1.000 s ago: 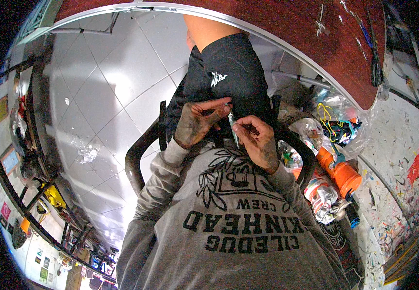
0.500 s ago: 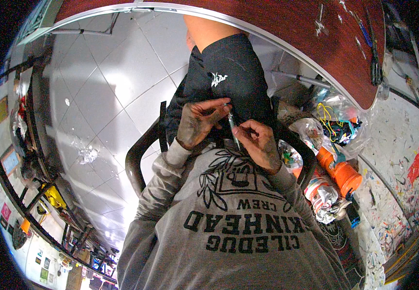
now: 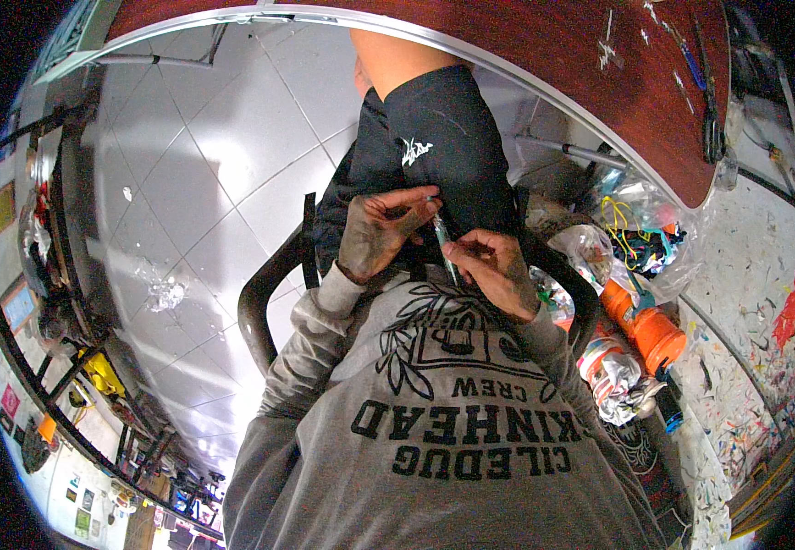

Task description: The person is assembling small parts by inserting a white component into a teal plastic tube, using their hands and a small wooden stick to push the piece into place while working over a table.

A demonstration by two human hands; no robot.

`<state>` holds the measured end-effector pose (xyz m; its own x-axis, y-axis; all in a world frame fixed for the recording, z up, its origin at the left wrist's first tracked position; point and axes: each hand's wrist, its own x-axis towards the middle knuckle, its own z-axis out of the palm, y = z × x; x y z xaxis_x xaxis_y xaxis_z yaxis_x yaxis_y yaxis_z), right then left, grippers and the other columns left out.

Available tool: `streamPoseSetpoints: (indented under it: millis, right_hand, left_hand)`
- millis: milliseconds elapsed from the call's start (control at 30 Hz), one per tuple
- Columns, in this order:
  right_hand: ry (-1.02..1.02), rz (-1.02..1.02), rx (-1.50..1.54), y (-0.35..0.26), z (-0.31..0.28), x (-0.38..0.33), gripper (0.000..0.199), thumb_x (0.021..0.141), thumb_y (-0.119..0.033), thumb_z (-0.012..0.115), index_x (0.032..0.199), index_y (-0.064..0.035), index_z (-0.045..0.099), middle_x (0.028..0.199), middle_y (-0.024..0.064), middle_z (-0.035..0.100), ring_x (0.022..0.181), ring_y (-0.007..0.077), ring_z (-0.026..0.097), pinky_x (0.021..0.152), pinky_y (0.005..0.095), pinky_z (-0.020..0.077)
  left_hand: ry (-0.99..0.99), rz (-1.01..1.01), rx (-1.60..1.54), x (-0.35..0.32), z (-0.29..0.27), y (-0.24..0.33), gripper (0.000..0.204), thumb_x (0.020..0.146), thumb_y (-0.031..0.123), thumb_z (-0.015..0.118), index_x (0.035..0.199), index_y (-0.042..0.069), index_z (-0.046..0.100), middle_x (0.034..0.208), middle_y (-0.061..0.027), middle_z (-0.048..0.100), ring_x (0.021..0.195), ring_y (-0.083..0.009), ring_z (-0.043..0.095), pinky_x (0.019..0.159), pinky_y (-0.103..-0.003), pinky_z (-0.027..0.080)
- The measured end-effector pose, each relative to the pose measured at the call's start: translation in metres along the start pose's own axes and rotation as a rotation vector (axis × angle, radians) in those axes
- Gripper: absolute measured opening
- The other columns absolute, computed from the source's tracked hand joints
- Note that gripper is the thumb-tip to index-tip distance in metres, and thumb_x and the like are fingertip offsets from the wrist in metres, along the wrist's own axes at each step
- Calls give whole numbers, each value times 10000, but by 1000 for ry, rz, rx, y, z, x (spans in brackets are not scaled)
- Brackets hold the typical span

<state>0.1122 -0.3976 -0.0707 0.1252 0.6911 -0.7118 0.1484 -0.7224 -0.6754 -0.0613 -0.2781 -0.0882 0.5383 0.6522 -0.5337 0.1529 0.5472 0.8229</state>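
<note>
Both hands work at a black garment over a chair frame. The left hand pinches the cloth; the right hand grips a thin pen-like tool. Orange containers sit right.

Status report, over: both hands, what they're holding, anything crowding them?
Left hand pinching black garment on the lap. Right hand gripping thin needle-like tool, tip at left fingers. Black chair armrest alongside; orange container apart at right.

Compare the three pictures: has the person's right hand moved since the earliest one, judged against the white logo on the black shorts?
No. The right hand stays below-right of the white logo, gripping the thin syringe-like tool.
</note>
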Motion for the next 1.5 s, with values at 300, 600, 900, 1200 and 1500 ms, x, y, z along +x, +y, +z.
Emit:
streamPoseSetpoints:
  millis: [300, 600, 900, 1200, 1500]
  right_hand:
    - [-22, 22, 6, -7, -2, 1, 270, 923, -267, 737, 876, -6, 688, 686, -2, 623, 592, 49, 538, 533, 221, 425]
    - [5, 9, 25, 1, 2, 6, 269, 887, -283, 759, 850, -23, 701, 687, 20, 646, 618, 88, 574, 578, 256, 448]
    - [13, 41, -28, 3, 1, 6, 325, 847, -372, 766, 888, -52, 731, 746, 67, 719, 693, 162, 669, 691, 316, 532]
    - [35, 1, -111, 4, 2, 8, 363, 838, -413, 764, 891, -56, 732, 784, 84, 722, 729, 183, 680, 721, 332, 535]
    - [33, -15, -97, 9, 3, 7, 342, 837, -401, 769, 882, -64, 738, 803, 102, 727, 749, 207, 689, 724, 349, 535]
  left_hand:
    - [19, -4, 10, 1, 0, -5, 260, 933, 195, 722, 1142, 42, 740, 923, -18, 749, 727, -43, 630, 569, -223, 540]
    - [20, 13, 97, -5, 1, 2, 320, 920, 200, 742, 1190, 31, 714, 954, -17, 744, 755, -53, 631, 607, -226, 539]
    - [21, -13, 14, -10, 6, -8, 417, 860, 75, 786, 1249, -12, 664, 1062, -68, 736, 920, -82, 657, 824, -225, 536]
    - [181, 30, 65, -9, 16, -16, 319, 902, 119, 752, 1188, -9, 696, 964, -58, 755, 841, -66, 660, 726, -233, 535]
    - [121, 102, 352, -19, 14, -9, 371, 854, 198, 797, 1168, 21, 706, 905, -102, 760, 781, -76, 655, 677, -262, 531]
